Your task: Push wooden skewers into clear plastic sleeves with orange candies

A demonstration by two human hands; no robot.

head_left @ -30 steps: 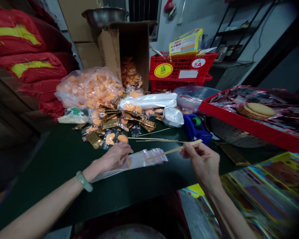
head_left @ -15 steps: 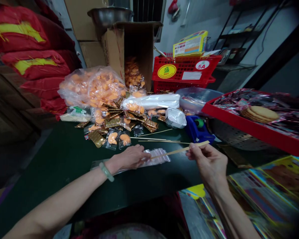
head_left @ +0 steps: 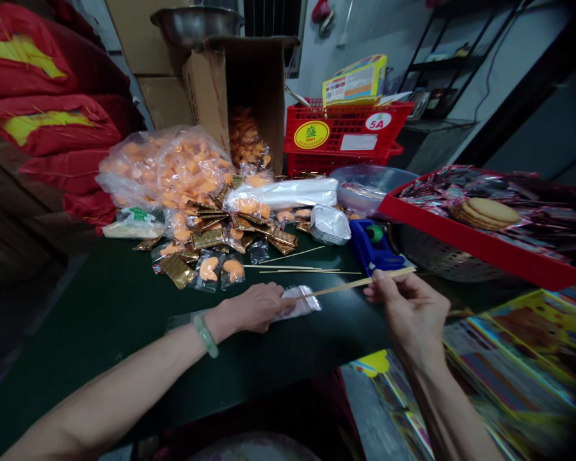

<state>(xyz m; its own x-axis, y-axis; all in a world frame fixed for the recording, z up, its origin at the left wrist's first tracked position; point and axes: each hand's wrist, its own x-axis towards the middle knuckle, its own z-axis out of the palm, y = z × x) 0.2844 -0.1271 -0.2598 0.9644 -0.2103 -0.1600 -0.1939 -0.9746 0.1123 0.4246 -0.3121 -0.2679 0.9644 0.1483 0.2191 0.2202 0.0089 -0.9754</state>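
My left hand point(head_left: 256, 308), a pale green bangle point(head_left: 205, 335) on its wrist, lies palm down with its fingers closed over a clear plastic bag point(head_left: 307, 307) flat on the dark green table. Pinched between the thumb and fingers of my right hand point(head_left: 413, 314) are thin bamboo sticks point(head_left: 352, 285), slanting down to the left. Their far end reaches the bag by my left fingertips; whether it lies inside or on top I cannot tell. More loose sticks point(head_left: 297, 268) lie just beyond the bag. A blue tape dispenser point(head_left: 372, 250) stands behind my right hand.
Wrapped orange pieces point(head_left: 208, 269) and gold packets point(head_left: 177, 271) are heaped behind my left hand. Foil trays point(head_left: 330, 224) stand near a plastic roll point(head_left: 283, 194). At right is a red box point(head_left: 480, 240) of packets; behind are red baskets point(head_left: 348, 134) and a carton point(head_left: 206, 96).
My right hand has moved a little to the right with the sticks, drawing them away from my left hand. My left hand stays on the bag. The view has shifted slightly right.
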